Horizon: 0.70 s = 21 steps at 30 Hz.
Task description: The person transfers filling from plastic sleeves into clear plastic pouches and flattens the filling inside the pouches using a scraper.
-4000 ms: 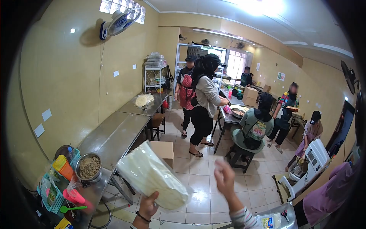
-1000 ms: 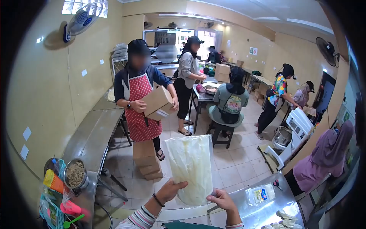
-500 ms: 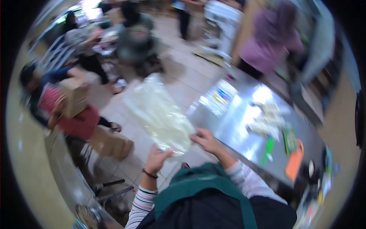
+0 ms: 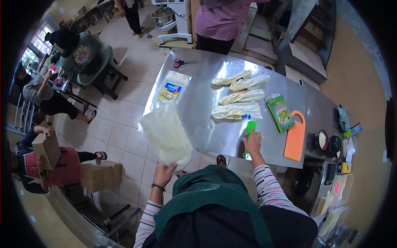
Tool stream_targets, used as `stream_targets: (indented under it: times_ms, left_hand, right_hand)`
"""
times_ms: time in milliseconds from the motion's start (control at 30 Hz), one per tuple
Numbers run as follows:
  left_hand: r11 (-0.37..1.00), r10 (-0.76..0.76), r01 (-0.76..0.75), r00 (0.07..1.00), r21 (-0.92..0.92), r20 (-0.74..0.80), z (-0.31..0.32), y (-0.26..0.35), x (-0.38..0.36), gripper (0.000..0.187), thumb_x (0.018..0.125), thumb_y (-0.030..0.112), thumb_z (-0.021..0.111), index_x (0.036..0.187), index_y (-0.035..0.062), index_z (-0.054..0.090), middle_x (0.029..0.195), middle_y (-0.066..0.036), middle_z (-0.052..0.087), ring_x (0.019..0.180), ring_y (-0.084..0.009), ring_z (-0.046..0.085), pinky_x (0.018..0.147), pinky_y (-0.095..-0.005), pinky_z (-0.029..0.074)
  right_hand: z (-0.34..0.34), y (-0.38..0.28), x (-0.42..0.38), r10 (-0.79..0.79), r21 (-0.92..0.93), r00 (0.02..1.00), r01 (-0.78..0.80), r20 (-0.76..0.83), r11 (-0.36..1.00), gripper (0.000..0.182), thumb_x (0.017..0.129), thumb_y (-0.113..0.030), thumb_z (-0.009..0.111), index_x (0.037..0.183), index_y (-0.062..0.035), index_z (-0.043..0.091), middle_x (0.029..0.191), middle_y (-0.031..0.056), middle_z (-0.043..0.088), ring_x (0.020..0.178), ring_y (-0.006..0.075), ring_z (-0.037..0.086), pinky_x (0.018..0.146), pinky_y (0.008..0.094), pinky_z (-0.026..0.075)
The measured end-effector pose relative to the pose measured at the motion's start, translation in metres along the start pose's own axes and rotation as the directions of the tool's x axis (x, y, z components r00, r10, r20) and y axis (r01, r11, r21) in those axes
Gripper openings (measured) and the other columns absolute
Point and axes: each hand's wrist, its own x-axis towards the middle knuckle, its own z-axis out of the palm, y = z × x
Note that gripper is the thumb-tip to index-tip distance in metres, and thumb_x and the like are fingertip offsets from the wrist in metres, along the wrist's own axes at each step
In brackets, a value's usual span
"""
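white bundles (image 4: 242, 97): 4 | green spatula (image 4: 251, 127): 1 | scissors (image 4: 178, 63): 1

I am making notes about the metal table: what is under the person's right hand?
Under the right hand is a green utensil on the metal table. Its wide end and looped handle end show; the hand covers its middle, so that part cannot be seen.

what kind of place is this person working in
Probably a small commercial kitchen or food workshop: there's a large floor-standing mixer, a metal worktable with an orange cutting board on it, and a co-worker's red polka-dot apron.
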Motion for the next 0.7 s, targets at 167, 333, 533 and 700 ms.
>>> stream_targets:
  times_ms: [167,333,533,700]
  left_hand:
    - [0.985,-0.132,0.134,0.991,-0.107,0.022,0.079,-0.037,0.044,0.037,0.073,-0.001,0.059,0.109,-0.0062,0.05,0.1,-0.013,0.06,0.088,-0.0193,0.059,0.077,-0.0309,0.048]
    - [0.943,-0.276,0.284,0.959,-0.175,0.069,0.102,-0.068,0.084,0.041,0.069,-0.004,0.062,0.108,-0.0051,0.049,0.101,-0.012,0.059,0.09,-0.0207,0.059,0.08,-0.0321,0.047]
    - [0.913,-0.115,0.241,0.925,0.329,-0.361,0.115,-0.055,0.113,0.074,0.062,0.006,0.072,0.123,-0.0043,0.031,0.113,-0.02,0.051,0.104,-0.0316,0.051,0.09,-0.0359,0.041]
    - [0.843,0.122,0.138,0.893,0.521,-0.433,0.136,-0.063,0.086,0.091,0.058,0.026,0.072,0.132,0.0022,0.025,0.131,-0.026,0.029,0.123,-0.0404,0.026,0.103,-0.0436,0.024]
  right_hand:
    - [0.002,0.056,0.0,-0.099,0.089,0.986,0.087,0.137,0.992,0.06,0.07,0.003,0.05,0.127,-0.0016,0.033,0.104,0.0248,0.042,0.094,0.0394,0.046,0.083,0.0416,0.04]
    - [-0.028,0.079,0.028,-0.064,0.13,0.986,0.044,0.155,0.991,0.053,0.068,0.004,0.047,0.12,-0.0027,0.042,0.102,0.0225,0.046,0.09,0.0407,0.05,0.08,0.0453,0.041]
    - [-0.037,0.086,0.074,-0.382,-0.111,0.89,0.366,-0.25,0.924,0.043,0.066,-0.002,0.051,0.109,-0.0047,0.052,0.093,0.0163,0.054,0.084,0.0333,0.052,0.073,0.0431,0.037]
    - [-0.021,0.03,0.067,-0.338,0.267,0.915,0.391,-0.222,0.881,0.038,0.067,-0.004,0.054,0.105,0.0003,0.055,0.096,0.021,0.048,0.094,0.0357,0.047,0.08,0.0396,0.039]
